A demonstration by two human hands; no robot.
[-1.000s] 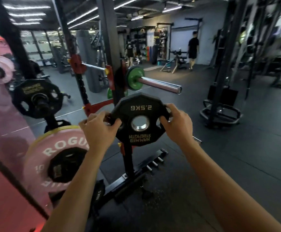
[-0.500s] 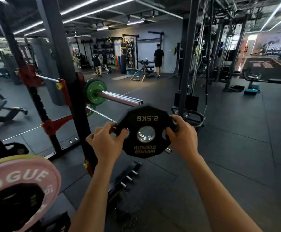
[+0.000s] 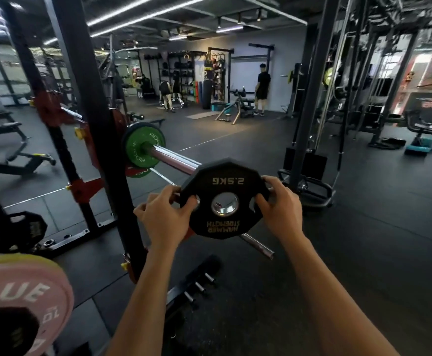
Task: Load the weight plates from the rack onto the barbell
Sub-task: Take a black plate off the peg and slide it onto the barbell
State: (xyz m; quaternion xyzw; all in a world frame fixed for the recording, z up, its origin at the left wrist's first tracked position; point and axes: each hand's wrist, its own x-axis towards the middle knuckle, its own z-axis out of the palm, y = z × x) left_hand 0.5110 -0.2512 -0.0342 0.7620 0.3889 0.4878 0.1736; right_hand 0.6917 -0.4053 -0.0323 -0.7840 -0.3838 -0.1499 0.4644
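A black 2.5 kg plate (image 3: pixel 225 181) stands upright in front of me, its lettering upside down. My left hand (image 3: pixel 163 217) grips its left edge and my right hand (image 3: pixel 279 209) grips its right edge. The plate hides the end of the barbell sleeve (image 3: pixel 176 158), and the sleeve's tip shows through the plate's centre hole. A green plate (image 3: pixel 143 145) sits on the sleeve against the rack upright (image 3: pixel 91 104).
A pink plate (image 3: pixel 22 299) and a small black plate (image 3: pixel 14 232) hang on the rack at lower left. A bare steel peg (image 3: pixel 257 246) juts out below the held plate. A cable machine (image 3: pixel 307 129) stands at right. People stand far back.
The view has swung right and closed in on the barbell. The held plate has come up level with the sleeve's end, which now lines up with its centre hole.
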